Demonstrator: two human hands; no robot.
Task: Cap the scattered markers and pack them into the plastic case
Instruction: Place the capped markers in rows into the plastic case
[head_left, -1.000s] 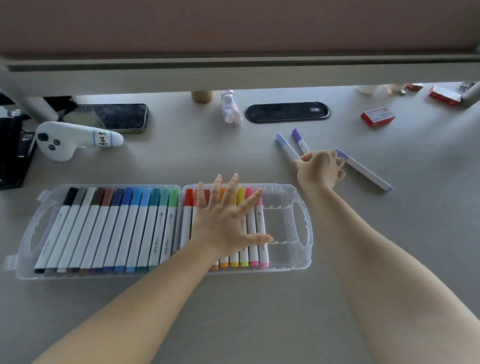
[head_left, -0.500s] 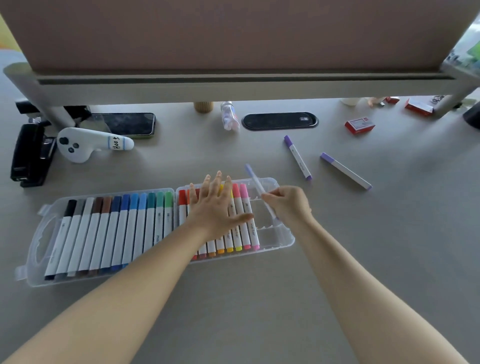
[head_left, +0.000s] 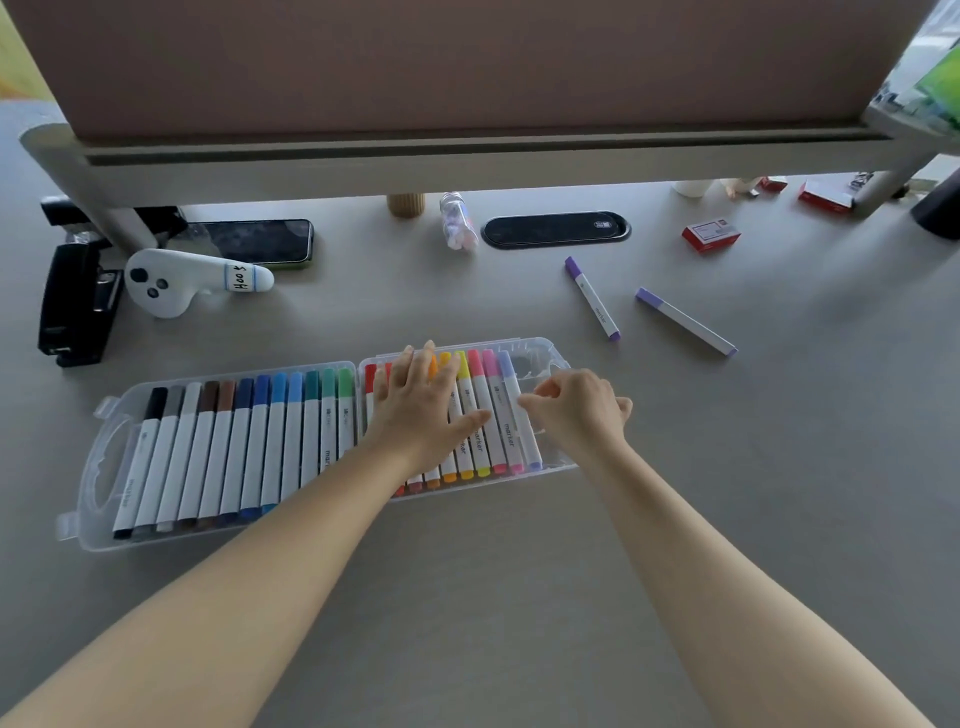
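Note:
The clear plastic case (head_left: 104, 457) lies open on the desk, both halves lined with capped markers. My left hand (head_left: 421, 410) presses flat on the red-to-yellow markers in the right half. A lavender marker (head_left: 511, 395) lies in that half as the rightmost of the row. My right hand (head_left: 582, 415) hovers beside it with fingers loosely curled, their tips at the marker's barrel. Two capped purple markers lie loose on the desk behind the case, one (head_left: 592, 299) nearer and one (head_left: 685, 322) further right.
A phone (head_left: 260, 241), a white controller (head_left: 182, 280) and a black stapler (head_left: 72, 306) sit at the back left. A small bottle (head_left: 457, 226), a black oval cable port (head_left: 556, 228) and a red box (head_left: 710, 236) lie behind the case under the partition.
My right hand picked the lavender marker off the desk, carried it to the case and laid it in the row. My left hand stayed pressed on the markers.

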